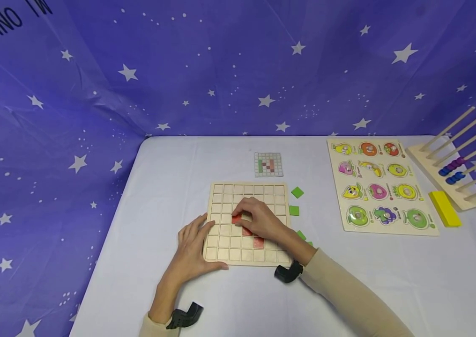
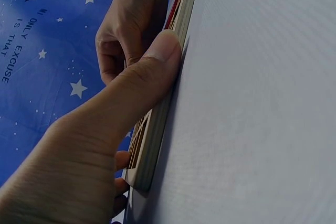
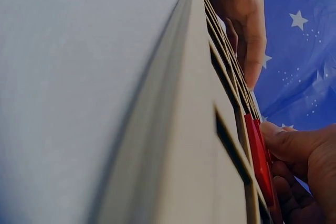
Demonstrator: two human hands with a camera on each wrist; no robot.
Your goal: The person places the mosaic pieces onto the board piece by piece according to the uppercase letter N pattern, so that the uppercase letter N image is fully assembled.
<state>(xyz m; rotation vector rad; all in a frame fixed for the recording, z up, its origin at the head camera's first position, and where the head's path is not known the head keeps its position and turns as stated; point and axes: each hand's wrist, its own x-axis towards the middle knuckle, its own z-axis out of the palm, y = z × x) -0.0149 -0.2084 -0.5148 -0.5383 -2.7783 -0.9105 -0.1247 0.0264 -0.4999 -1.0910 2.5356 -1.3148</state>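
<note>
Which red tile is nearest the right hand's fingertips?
The upper-left red tile, at the fingertips of the right hand; the middle tile and lower-right tile lie farther down the diagonal.

Shows pale wood, ruled in squares, across the grid board [image 1: 223, 241], and red on the three tiles [image 1: 258, 242] stepping diagonally over it. Just right of the grid board, shows bright green on the loose tiles [image 1: 294, 210]; beyond it, green, pinkish red and dark maroon on a gridded card [image 1: 268, 164]. Well right of it, mixes many-coloured fruit pictures on a pale puzzle board [image 1: 400, 227] with a plain yellow block [image 1: 445, 208] and purple and blue beads [image 1: 455, 178]. Beneath it — white cloth [image 1: 115, 290]; behind — violet-blue backdrop [image 1: 221, 117], scattered with white stars.
</note>
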